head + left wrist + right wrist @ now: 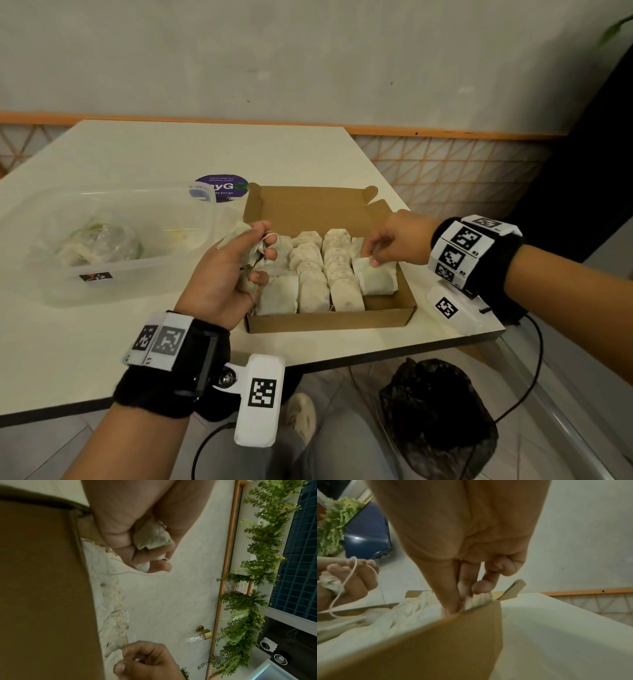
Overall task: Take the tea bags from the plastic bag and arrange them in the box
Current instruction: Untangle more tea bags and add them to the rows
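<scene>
Tea bags [310,274] — box [329,322], hands [387,245]

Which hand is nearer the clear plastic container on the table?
Left. The left hand, gripping tea bags, is just right of the clear plastic container; the right hand is across the brown cardboard box.

A black fabric wristband [154,394] is worn on the left wrist, with white blocks printed with black square markers strapped over it and a white camera housing [260,401] fixed by a screwed bracket. A matching black band [493,263] with marker blocks is worn on the right wrist. Black cables are trailed from both. Grey trousers [342,445] are worn.
</scene>
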